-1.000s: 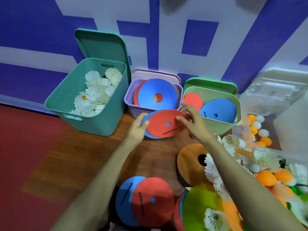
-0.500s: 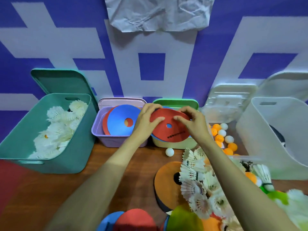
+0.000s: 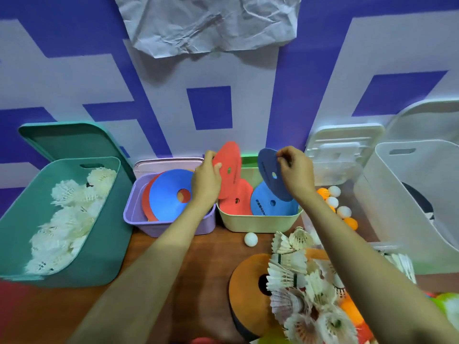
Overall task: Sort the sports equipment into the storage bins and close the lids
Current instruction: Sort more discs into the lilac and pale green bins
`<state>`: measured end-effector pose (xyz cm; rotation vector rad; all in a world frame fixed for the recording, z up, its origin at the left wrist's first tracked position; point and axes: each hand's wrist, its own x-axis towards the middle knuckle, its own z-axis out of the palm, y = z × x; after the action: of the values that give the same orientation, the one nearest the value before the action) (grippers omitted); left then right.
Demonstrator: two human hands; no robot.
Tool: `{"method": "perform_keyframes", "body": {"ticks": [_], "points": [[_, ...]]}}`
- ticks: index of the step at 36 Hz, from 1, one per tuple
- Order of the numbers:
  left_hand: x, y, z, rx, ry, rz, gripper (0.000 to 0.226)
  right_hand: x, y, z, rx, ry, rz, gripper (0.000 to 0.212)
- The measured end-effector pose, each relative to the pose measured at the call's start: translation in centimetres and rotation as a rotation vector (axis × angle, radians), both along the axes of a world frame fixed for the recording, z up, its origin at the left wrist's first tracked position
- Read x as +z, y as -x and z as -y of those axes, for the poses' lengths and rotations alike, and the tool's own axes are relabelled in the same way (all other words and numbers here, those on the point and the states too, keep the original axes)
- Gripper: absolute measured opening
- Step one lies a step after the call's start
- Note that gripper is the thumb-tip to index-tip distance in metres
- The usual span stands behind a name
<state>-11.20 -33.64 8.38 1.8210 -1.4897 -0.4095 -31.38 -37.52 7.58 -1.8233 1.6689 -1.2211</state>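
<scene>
My left hand (image 3: 206,181) pinches a red flat disc (image 3: 228,167) upright over the light green bin (image 3: 258,223). My right hand (image 3: 294,175) pinches a dark blue disc (image 3: 269,175) upright over the same bin. Inside that bin lean another red disc (image 3: 236,201) and a lighter blue disc (image 3: 270,202). The purple bin (image 3: 139,209) to its left holds a large blue disc (image 3: 169,197) over a red one. A teal bin (image 3: 99,247) at the far left is full of white shuttlecocks (image 3: 67,214).
A loose white ball (image 3: 250,239) lies on the wooden floor before the green bin. An orange disc (image 3: 248,291) and a heap of shuttlecocks (image 3: 303,294) sit at the lower right. A clear box holds orange and white balls (image 3: 340,207); a white bin (image 3: 407,207) stands at the right.
The two stacked discs were held together by both hands; now they are split, red in my left hand and blue in my right, both tipped upright above the green bin.
</scene>
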Motion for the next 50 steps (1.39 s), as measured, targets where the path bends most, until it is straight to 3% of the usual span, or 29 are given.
{"method": "perform_keyframes", "body": {"ticks": [4, 8, 12, 16, 21, 25, 28, 30, 34, 38, 43, 50], "points": [[-0.5, 1.0, 2.6, -0.048, -0.119, 0.152, 0.023, -1.2, 0.4, 1.9, 0.061, -0.119, -0.081, 0.019], [-2.0, 1.6, 4.8, -0.145, -0.273, 0.077, 0.030, -3.2, 1.2, 3.2, 0.086, -0.310, -0.106, 0.021], [-3.2, 2.1, 6.4, -0.246, -0.435, 0.192, 0.035, -4.5, 1.4, 4.1, 0.085, -0.364, -0.111, 0.023], [-4.7, 2.5, 6.8, -0.283, -0.490, 0.242, 0.037, -6.0, 1.2, 5.2, 0.174, -0.480, -0.247, 0.037], [-6.4, 2.6, 6.6, -0.287, -0.369, 0.364, 0.041, -7.8, 1.2, 5.1, 0.199, -0.385, -0.444, 0.039], [-6.7, 2.3, 7.2, -0.368, -0.336, 0.296, 0.051, -8.4, 1.1, 4.9, 0.207, -0.257, -0.363, 0.038], [-6.7, 2.2, 7.7, -0.401, -0.365, 0.330, 0.052, -8.7, 1.0, 5.1, 0.275, -0.271, -0.307, 0.040], [-6.7, 2.5, 7.5, -0.428, -0.366, 0.469, 0.047, -9.1, 1.0, 5.6, 0.323, -0.281, -0.441, 0.042], [-7.5, 2.6, 6.8, -0.372, -0.267, 0.666, 0.037, -9.4, 0.8, 5.3, 0.421, -0.360, -0.888, 0.047], [-7.6, 2.3, 6.6, -0.372, -0.330, 0.809, 0.039, -9.7, 0.5, 4.0, 0.436, -0.385, -1.086, 0.045], [-7.7, 2.0, 5.6, -0.428, -0.372, 0.938, 0.051, -9.7, 0.0, 2.6, 0.352, -0.422, -0.999, 0.035], [-5.1, 2.0, 2.2, -0.389, -0.317, 0.781, 0.053, -7.2, -1.3, 0.1, 0.329, -0.278, -0.770, 0.033]]}}
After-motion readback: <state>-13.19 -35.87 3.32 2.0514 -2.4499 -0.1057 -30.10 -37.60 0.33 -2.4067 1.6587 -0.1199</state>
